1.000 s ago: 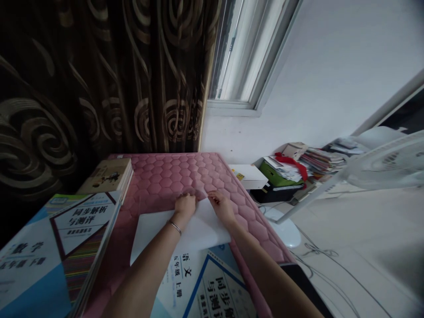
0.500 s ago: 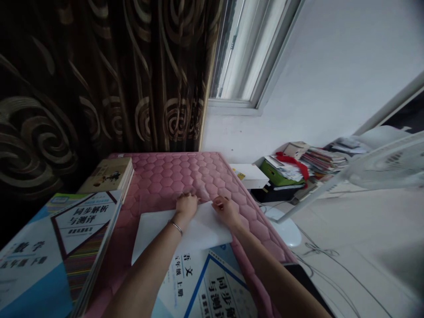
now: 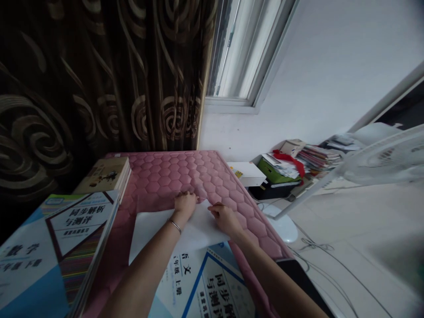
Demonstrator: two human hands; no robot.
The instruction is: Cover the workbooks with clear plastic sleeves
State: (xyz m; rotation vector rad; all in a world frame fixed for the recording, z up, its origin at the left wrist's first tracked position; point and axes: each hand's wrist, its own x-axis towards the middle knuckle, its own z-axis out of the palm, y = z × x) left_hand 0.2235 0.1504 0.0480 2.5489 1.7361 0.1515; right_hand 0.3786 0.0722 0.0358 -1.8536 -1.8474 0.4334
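Observation:
A white sheet point(image 3: 202, 227) lies over the top part of a workbook point(image 3: 195, 287) with a white and blue cover. My left hand point(image 3: 185, 205) rests at the far edge of the sheet, fingers curled down; a faint clear film seems to extend beyond the sheet there, and what the fingertips hold is hidden. At the sheet's far right corner, my right hand point(image 3: 226, 218) pinches the edge between thumb and forefinger. A thin bracelet point(image 3: 175, 225) circles my left wrist. Both forearms cover parts of the workbook.
Pink quilted padding point(image 3: 175, 170) covers the table. To the left are a stack of workbooks point(image 3: 82, 221) and brown-covered books point(image 3: 106, 174). A dark flat object point(image 3: 298, 278) sits at the right edge. Beyond stand a white fan point(image 3: 387, 154), a white box point(image 3: 248, 174) and piled papers point(image 3: 318, 157).
The whole view has shifted slightly left. Against the sheet, my right hand's fingertips sit a little lower at the corner; my left hand keeps almost the same place.

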